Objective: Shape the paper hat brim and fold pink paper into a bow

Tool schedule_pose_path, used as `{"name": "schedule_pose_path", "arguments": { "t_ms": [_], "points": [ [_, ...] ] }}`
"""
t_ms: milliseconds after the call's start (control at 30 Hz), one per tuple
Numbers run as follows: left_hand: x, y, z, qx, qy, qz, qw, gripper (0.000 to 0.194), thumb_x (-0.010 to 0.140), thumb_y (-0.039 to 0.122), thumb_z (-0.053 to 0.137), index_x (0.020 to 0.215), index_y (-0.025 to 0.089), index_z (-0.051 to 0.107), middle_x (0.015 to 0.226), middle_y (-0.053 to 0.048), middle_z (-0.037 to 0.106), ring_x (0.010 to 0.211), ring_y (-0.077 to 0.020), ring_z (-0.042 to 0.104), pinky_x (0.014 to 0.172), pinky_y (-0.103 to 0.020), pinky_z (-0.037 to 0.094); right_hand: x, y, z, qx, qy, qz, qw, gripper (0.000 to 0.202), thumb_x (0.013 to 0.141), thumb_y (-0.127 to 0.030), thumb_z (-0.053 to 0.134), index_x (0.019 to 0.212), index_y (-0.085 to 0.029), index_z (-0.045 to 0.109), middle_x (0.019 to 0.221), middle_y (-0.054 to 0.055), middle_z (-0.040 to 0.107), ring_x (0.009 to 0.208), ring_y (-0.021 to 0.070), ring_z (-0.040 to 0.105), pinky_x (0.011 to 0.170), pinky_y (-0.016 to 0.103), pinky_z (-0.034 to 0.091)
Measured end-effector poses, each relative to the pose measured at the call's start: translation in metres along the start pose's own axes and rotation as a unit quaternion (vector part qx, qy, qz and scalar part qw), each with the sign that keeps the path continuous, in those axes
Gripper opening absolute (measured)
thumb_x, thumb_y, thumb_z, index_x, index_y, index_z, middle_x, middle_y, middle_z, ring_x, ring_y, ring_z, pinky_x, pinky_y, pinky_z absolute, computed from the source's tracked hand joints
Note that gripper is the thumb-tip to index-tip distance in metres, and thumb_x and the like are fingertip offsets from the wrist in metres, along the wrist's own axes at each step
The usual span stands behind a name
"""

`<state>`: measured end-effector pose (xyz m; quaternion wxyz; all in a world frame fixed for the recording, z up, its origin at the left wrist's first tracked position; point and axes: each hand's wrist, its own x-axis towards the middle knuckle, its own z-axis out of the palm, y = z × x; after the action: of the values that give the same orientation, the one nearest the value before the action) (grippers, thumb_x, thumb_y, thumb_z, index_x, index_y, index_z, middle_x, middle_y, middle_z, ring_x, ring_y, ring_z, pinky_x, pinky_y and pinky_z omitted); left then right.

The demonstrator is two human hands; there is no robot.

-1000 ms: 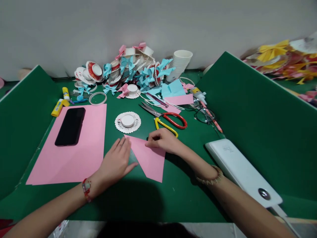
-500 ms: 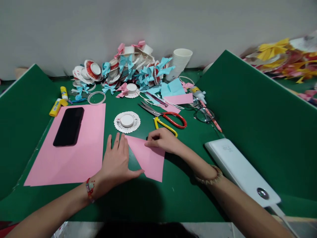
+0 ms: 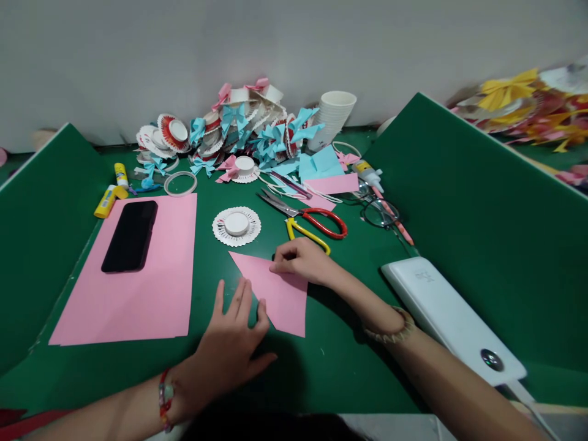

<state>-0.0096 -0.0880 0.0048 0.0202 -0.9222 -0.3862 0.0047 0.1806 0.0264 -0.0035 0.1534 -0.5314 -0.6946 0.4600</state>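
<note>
A folded sheet of pink paper (image 3: 280,300) lies on the green table with a slanted left edge and a pointed upper left corner. My right hand (image 3: 301,260) pinches its top edge between thumb and curled fingers. Fingers spread, my left hand (image 3: 234,343) is at the paper's lower left edge, its fingertips near or on the slanted side; exact contact is hard to tell. Just behind the paper sits a small white paper hat (image 3: 237,224) with a scalloped brim. Scissors (image 3: 303,217) with one red and one yellow handle rest beyond my right hand.
On the left, a black phone (image 3: 130,236) lies on larger pink sheets (image 3: 156,306) near glue sticks (image 3: 106,201). Finished hats with bows (image 3: 234,122) and stacked paper cups (image 3: 333,119) stand at the back. Glasses (image 3: 380,212) and a white power bank (image 3: 452,318) are on the right.
My left hand has come down and toward me from the paper's upper corner to its lower left edge, uncovering the point. My right hand keeps its pinch in nearly the same place.
</note>
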Motion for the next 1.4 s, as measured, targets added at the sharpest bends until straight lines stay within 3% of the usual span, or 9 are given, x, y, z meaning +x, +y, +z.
{"name": "schedule_pose_path", "arguments": {
  "t_ms": [133,233,300,400,533,733,867,1000,1400],
  "points": [
    [-0.013,0.01,0.001,-0.085,0.023,0.109,0.99,0.058,0.081,0.055,0.044,0.117,0.011,0.05,0.124,-0.03,0.049,0.126,-0.0431,0.036,0.092,-0.068,0.032,0.0,0.001,0.0,0.036,-0.006,0.001,0.999,0.017,0.059,-0.028,0.062,0.048,-0.016,0.057,0.046,-0.004,0.047,0.048,0.009,0.038,0.048,0.025,0.025],
    [-0.015,0.0,-0.002,-0.217,0.085,0.13,0.964,0.031,0.085,0.036,0.047,0.106,0.015,0.055,0.112,-0.016,0.059,0.117,-0.0271,0.049,0.101,-0.053,0.036,-0.001,-0.003,-0.004,0.116,0.002,0.011,0.993,0.019,0.056,-0.03,0.064,0.046,-0.016,0.057,0.046,-0.003,0.048,0.048,0.009,0.038,0.049,0.025,0.026],
    [-0.006,-0.017,-0.008,-0.292,0.145,0.0,0.945,0.017,0.085,0.022,0.045,0.098,0.018,0.056,0.102,-0.01,0.06,0.101,-0.0181,0.057,0.093,-0.038,0.046,-0.002,-0.006,-0.005,0.195,0.069,0.016,0.978,0.02,0.054,-0.032,0.066,0.046,-0.016,0.058,0.048,-0.002,0.05,0.05,0.0094,0.04,0.051,0.025,0.029],
    [0.026,-0.047,-0.015,-0.386,0.225,-0.241,0.862,0.015,0.083,0.026,0.049,0.094,0.017,0.054,0.095,-0.008,0.059,0.09,-0.0176,0.057,0.08,-0.035,0.05,-0.006,-0.01,0.0,0.277,0.214,0.008,0.937,0.021,0.054,-0.035,0.067,0.047,-0.017,0.058,0.051,-0.001,0.052,0.053,0.0102,0.042,0.053,0.026,0.031],
    [0.078,-0.068,-0.014,-0.549,0.195,-0.289,0.76,0.025,0.076,0.033,0.057,0.089,0.012,0.057,0.089,-0.007,0.061,0.074,-0.0139,0.057,0.068,-0.028,0.048,-0.009,-0.013,0.015,0.3,0.273,-0.019,0.914,0.02,0.058,-0.034,0.067,0.05,-0.017,0.059,0.055,0.0,0.055,0.056,0.0114,0.044,0.054,0.026,0.035],
    [0.098,-0.08,-0.015,-0.498,0.218,-0.215,0.812,0.019,0.078,0.026,0.052,0.064,0.015,0.055,0.062,0.002,0.051,0.061,-0.0096,0.044,0.058,-0.023,0.036,-0.006,-0.006,0.025,0.291,0.208,-0.045,0.933,0.022,0.067,-0.037,0.063,0.061,-0.017,0.057,0.058,-0.001,0.053,0.053,0.0098,0.043,0.051,0.025,0.036],
    [0.091,-0.101,-0.016,-0.533,0.011,-0.154,0.832,0.021,0.074,0.029,0.057,0.061,0.012,0.061,0.055,0.003,0.048,0.053,-0.0072,0.038,0.05,-0.021,0.028,-0.003,-0.003,0.025,0.305,0.239,-0.093,0.917,0.039,0.065,-0.034,0.067,0.099,-0.02,0.054,0.086,0.003,0.062,0.061,0.0102,0.051,0.053,0.024,0.041],
    [0.088,-0.104,-0.012,-0.517,-0.127,-0.129,0.837,0.02,0.072,0.029,0.057,0.064,0.012,0.065,0.048,0.005,0.041,0.045,-0.0052,0.029,0.042,-0.019,0.02,-0.005,-0.006,0.026,0.185,0.174,-0.113,0.96,0.012,0.07,-0.027,0.062,0.078,-0.018,0.064,0.076,0.004,0.067,0.065,0.013,0.056,0.06,0.026,0.043],
    [0.087,-0.101,-0.029,-0.355,-0.132,0.033,0.925,0.023,0.081,0.022,0.044,0.063,0.014,0.056,0.058,0.002,0.049,0.056,-0.0084,0.041,0.053,-0.021,0.026,-0.01,-0.006,0.024,-0.001,0.099,-0.163,0.982,0.007,0.074,-0.018,0.051,0.07,-0.017,0.056,0.066,0.001,0.059,0.059,0.011,0.05,0.055,0.023,0.036]
  ]
}}
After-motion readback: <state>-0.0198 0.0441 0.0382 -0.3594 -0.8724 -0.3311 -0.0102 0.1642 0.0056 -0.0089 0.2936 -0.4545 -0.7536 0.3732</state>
